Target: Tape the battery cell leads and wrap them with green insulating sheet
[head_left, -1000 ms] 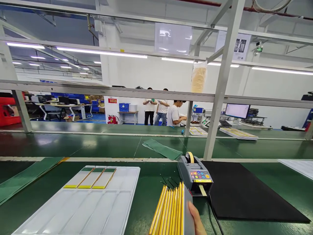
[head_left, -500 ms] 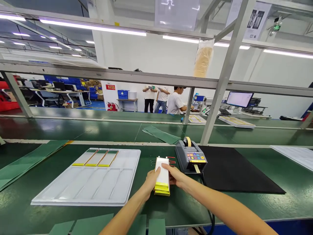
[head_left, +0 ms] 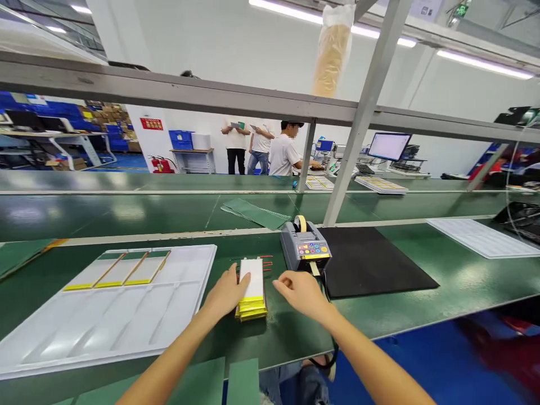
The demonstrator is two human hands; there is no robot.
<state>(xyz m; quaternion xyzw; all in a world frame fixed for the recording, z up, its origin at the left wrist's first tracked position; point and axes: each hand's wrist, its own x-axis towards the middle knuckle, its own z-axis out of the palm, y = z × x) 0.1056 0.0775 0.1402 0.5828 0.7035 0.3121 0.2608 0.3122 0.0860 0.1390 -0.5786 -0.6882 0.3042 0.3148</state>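
While the left hand (head_left: 226, 292) rests flat on it, the stack of white cells (head_left: 252, 289) lies on the green surface (head_left: 379, 315).
Its fingers are spread over the stack's left edge; the right hand (head_left: 297, 291) hovers just beside, loosely open, near the tape dispenser (head_left: 305, 252).

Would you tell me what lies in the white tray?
Three flat cells with green and yellow ends lie side by side in the white tray, far-left slots; their undersides are hidden.
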